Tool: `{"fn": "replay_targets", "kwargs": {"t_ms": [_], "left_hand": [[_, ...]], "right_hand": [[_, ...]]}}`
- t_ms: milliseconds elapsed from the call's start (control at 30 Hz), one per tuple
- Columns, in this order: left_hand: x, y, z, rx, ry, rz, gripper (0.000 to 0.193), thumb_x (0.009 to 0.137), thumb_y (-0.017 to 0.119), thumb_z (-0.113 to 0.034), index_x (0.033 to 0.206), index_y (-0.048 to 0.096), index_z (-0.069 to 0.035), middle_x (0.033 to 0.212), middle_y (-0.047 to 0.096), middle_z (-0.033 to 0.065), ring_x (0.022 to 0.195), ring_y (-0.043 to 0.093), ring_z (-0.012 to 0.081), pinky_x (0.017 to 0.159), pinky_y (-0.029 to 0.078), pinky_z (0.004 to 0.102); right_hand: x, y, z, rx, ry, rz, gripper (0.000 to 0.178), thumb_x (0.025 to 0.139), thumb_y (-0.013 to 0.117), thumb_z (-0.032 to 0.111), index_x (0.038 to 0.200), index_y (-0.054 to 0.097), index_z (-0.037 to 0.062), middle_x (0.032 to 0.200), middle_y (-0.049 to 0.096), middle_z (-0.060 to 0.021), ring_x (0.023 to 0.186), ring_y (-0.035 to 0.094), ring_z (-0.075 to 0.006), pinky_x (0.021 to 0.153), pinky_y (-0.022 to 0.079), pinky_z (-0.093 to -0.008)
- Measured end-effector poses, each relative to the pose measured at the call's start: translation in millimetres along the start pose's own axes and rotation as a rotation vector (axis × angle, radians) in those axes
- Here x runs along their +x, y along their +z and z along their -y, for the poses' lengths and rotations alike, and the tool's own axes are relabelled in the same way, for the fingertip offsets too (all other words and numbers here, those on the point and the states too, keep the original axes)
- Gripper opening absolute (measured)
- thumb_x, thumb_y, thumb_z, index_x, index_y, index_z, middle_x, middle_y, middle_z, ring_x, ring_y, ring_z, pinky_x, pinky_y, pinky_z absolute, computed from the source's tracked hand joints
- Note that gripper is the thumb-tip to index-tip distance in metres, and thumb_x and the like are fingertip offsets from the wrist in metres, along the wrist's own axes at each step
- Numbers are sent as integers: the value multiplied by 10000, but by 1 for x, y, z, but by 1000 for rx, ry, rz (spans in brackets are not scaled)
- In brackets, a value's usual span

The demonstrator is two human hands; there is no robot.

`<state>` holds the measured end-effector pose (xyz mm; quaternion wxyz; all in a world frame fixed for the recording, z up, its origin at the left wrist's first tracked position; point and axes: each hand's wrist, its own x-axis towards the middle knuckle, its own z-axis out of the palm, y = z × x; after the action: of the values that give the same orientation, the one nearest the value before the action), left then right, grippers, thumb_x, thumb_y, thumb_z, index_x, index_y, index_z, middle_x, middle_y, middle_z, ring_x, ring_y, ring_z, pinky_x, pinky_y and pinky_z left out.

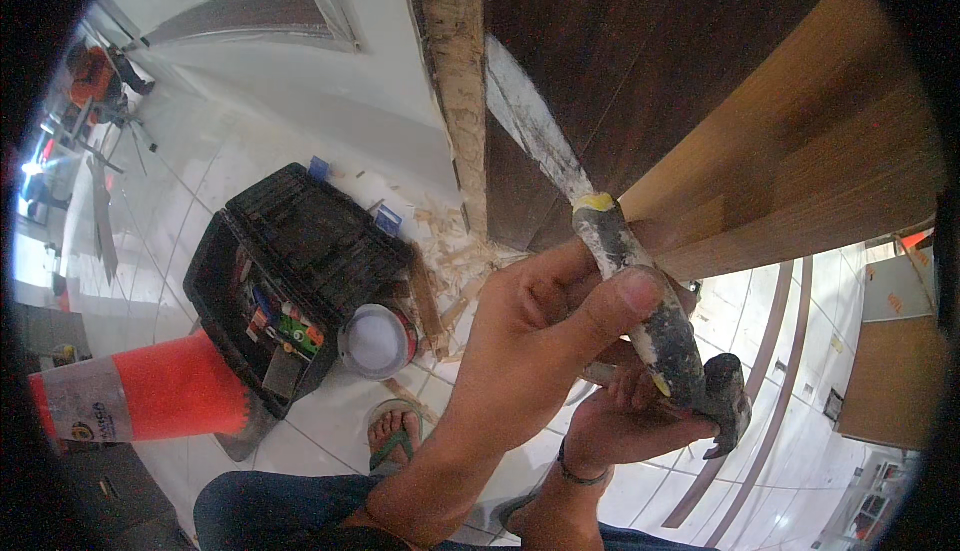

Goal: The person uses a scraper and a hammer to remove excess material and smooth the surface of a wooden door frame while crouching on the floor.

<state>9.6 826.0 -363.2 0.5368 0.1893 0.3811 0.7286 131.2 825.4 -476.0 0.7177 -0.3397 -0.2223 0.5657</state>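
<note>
My left hand (560,311) is closed round the black, paint-smeared handle of a putty knife (540,136) with yellow bands. Its long flat blade, coated in white, points up and away and lies across a dark brown wooden panel (620,41), near the rough bare-wood edge (460,101); whether it touches cannot be told. Below the knife handle, my right hand (630,421) grips a hammer (728,406) close to its dark claw head. Part of the hammer's shaft is hidden behind my hands.
An open black toolbox (300,241) with tools stands on the white tiles, beside a round tub (378,341) and an orange cone (180,386) lying over. Wood chips (450,261) litter the floor below the panel. Long brown strips (770,381) and a cardboard box (885,381) lie right.
</note>
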Motion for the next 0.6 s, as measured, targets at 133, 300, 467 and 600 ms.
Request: {"fn": "replay_targets", "kwargs": {"t_ms": [133, 300, 467, 600], "left_hand": [[0, -1, -3, 17, -31, -18, 554, 909, 590, -361, 1228, 508, 84, 915, 672, 164, 780, 686, 229, 702, 580, 342], [-2, 2, -4, -56, -59, 0, 433, 905, 616, -289, 1153, 553, 61, 936, 675, 133, 818, 674, 188, 714, 571, 311], [-1, 2, -2, -86, -70, 25, 336, 896, 647, -236, 1080, 597, 41, 961, 675, 99, 854, 658, 143, 731, 563, 284], [-1, 2, -3, 15, -10, -24, 544, 907, 597, -342, 1234, 502, 81, 921, 669, 173, 797, 688, 251, 715, 583, 353]], "right_hand": [[3, -10, -1, 88, 50, 26, 629, 880, 328, 698, 966, 515, 104, 853, 573, -69, 804, 571, -174, 825, 479, -350], [1, -36, -10, -232, -88, 33, 418, 879, 599, 391, 1126, 442, 93, 1016, 551, -94, 917, 550, -170, 835, 483, -360], [1, -41, -16, -436, -234, -124, 647, 781, 730, 32, 1271, 311, 91, 1187, 486, -113, 1021, 507, -176, 890, 469, -366], [0, 22, -2, -107, -101, -194, 382, 836, 531, 359, 1054, 403, 72, 847, 447, -52, 715, 438, -134, 652, 354, -276]]}}
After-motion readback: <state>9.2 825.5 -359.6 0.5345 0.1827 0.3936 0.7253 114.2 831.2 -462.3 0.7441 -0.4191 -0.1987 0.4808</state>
